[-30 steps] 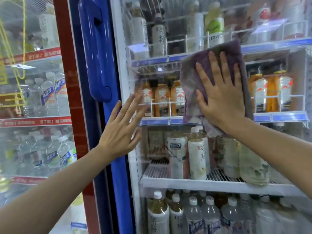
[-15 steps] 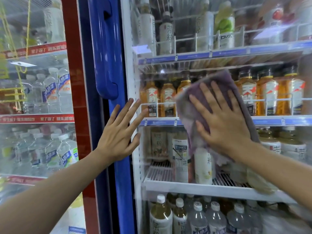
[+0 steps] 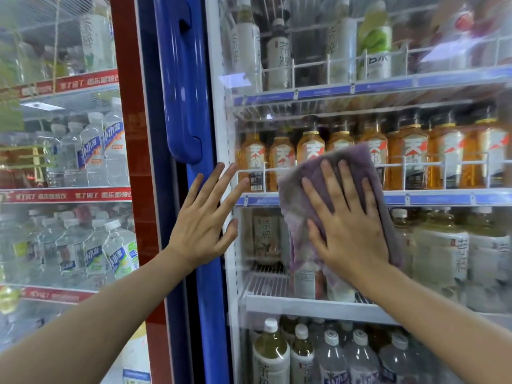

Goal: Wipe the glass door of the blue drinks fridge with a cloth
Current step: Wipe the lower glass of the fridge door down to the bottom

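The right hand (image 3: 349, 225) lies flat, fingers spread wide, pressing a purple cloth (image 3: 302, 217) against the glass door (image 3: 443, 245) near its left edge, over the amber bottles (image 3: 410, 153) (their shelf sits just behind). The left hand (image 3: 202, 220), fingers straight and splayed, braces on the blue door frame (image 3: 213, 314) below the handle (image 3: 180, 79).
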`<state>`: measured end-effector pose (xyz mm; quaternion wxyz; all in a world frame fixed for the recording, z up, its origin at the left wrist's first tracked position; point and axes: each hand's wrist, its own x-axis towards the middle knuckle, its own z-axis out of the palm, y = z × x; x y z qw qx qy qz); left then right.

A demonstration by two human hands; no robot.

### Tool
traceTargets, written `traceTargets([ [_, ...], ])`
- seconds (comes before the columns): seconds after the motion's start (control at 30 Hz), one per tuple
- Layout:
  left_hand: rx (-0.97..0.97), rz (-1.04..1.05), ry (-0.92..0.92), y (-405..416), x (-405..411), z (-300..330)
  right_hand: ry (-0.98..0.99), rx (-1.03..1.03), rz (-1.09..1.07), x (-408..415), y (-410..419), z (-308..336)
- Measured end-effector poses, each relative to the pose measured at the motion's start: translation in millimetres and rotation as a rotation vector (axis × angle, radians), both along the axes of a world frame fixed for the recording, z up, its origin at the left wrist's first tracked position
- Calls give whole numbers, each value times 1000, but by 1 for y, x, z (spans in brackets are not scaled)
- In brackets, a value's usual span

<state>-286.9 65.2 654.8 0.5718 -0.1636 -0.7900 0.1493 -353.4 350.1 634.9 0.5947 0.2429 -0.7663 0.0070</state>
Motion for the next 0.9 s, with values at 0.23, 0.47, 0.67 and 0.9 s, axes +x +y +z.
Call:
traceTargets([
  [0.23,86,-50,43,-3,-2,-6,59,164,-2,-3,1,30],
  [0.47,202,-38,61,-3,0,-13,76,15,25,0,-36,138],
  [0.67,196,-21,14,-14,5,-30,55,6,41,6,-45,82],
  [0.9,266,-3,19,-21,2,-51,80,154,45,5,-51,37],
])
